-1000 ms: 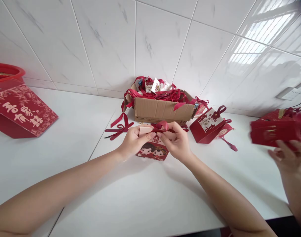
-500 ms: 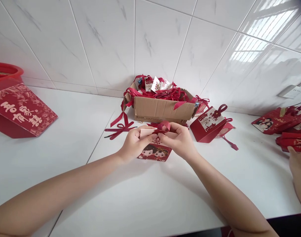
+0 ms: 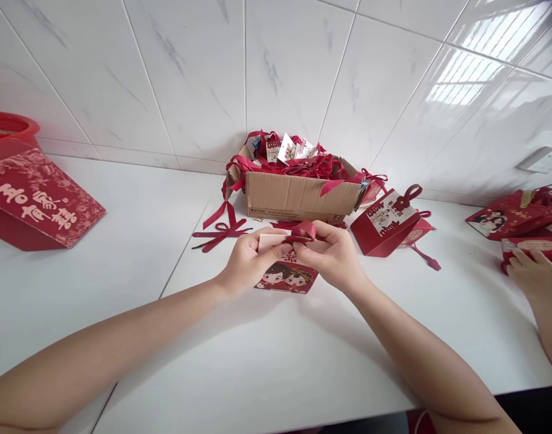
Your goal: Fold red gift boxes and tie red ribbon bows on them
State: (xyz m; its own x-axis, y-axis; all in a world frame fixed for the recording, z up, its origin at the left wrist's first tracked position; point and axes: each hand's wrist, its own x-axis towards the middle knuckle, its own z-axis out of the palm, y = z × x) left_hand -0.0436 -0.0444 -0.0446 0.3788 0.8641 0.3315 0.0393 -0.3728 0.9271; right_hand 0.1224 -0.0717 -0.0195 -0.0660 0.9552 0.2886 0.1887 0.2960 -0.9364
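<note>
Cartoon-couple gift box (image 3: 287,278): held mid-table, before a cardboard carton (image 3: 298,198) of red ribbons (image 3: 312,170). Left hand (image 3: 248,259) and right hand (image 3: 334,256) pinch its top, at the ribbon loop (image 3: 306,229). Right: loop-handled gift box (image 3: 382,228); farther, co-worker's hand (image 3: 536,274) on red packaging (image 3: 536,243).

And here's the white table (image 3: 276,361), a dark seam (image 3: 169,280) slanting across its left part. At the back, there sits the carton (image 3: 294,196)! Just left, red straps (image 3: 221,234) lie crossed. To its right, a looped box (image 3: 379,232), tilted-looking, another box (image 3: 419,232) partly hidden behind. Far left, a big box (image 3: 44,205); far right, clustered boxes (image 3: 513,215).
</note>
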